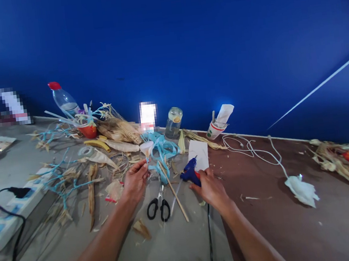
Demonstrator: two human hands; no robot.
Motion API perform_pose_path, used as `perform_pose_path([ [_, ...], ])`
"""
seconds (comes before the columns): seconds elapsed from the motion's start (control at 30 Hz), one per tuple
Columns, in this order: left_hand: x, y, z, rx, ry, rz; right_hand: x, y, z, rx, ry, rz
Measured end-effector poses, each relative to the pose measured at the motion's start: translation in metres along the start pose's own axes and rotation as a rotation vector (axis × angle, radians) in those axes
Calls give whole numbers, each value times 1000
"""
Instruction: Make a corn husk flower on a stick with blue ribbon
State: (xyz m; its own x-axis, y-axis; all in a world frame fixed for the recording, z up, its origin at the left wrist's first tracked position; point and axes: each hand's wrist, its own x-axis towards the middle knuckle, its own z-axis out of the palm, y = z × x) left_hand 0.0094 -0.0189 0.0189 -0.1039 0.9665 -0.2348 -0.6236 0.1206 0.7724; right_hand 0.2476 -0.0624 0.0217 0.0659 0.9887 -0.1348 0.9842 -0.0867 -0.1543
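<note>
My left hand [136,180] pinches the thin stem of a small white cone-shaped flower [147,148], held upright over the table. My right hand [212,189] is closed round the rear of a blue hot glue gun [189,171], whose nozzle lies over a white card [198,149]. Just beyond the flower is a tangle of light-blue ribbon [165,147]. Black-handled scissors [158,207] lie between my forearms, with a wooden stick [175,194] slanting beside them. My right fingers are partly hidden behind the hand.
At left stand a power strip [23,210], blue-wrapped branches [63,185], a red cup [87,131] and a plastic bottle [64,101]. A glass jar [174,123] and a paper cup [214,129] stand near the blue wall. A white cable [263,156] curls at right.
</note>
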Motion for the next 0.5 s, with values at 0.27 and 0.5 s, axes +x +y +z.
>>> perform_pose_path([
  [0.27,5,-7,-6,76,7,50,7,8,6,178,61,-69],
  [0.5,5,-7,-6,57,17,21,9,27,0,820,373,-4],
])
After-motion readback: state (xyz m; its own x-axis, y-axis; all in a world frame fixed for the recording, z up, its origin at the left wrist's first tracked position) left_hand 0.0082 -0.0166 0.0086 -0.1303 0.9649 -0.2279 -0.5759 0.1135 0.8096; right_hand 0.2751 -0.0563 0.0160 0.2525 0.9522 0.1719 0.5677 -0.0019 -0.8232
